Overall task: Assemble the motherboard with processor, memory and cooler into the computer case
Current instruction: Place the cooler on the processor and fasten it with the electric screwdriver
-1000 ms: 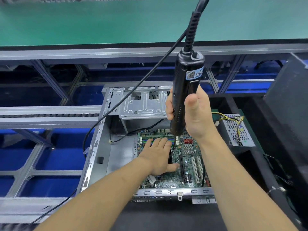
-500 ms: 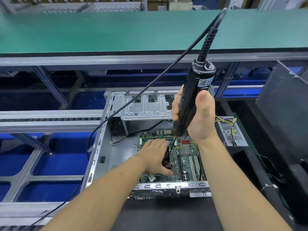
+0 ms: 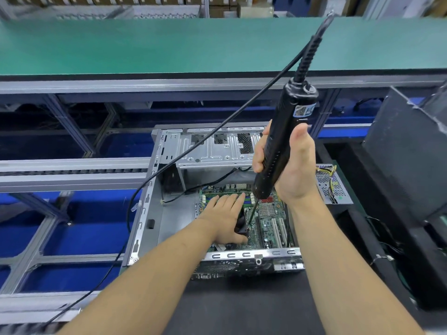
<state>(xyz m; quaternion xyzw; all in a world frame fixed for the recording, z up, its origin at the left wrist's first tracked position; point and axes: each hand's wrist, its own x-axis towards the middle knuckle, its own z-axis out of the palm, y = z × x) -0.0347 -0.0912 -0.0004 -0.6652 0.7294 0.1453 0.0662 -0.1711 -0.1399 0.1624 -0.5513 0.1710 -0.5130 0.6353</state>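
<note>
Motherboard [image 3: 268, 218] sitting inside open case [image 3: 154, 189]. Left hand [image 3: 226, 218] flat on it, fingers straight; right hand [image 3: 292, 170] wrapped round screwdriver [image 3: 283, 146]. Black mat [image 3: 242, 305] underneath, green conveyor [image 3: 169, 44] behind.

Green conveyor belt [image 3: 169, 44] runs across the top, grey aluminium rail [image 3: 121, 84] along its near edge. Under it slanted grey frame struts [image 3: 70, 126] over dark space. Second grey rail [image 3: 72, 172] at left, mid height, blue floor panels [image 3: 84, 228] showing between frame bars [image 3: 26, 255] below. Black mat [image 3: 242, 305] along the near edge. Perforated metal box [image 3: 335, 187] with yellow and black wires [image 3: 329, 170] at right. Large dark grey panel [image 3: 406, 170] leaning at far right, loose black cables [image 3: 387, 240] beneath it. Cardboard boxes [image 3: 251, 7] blurred along the top edge
</note>
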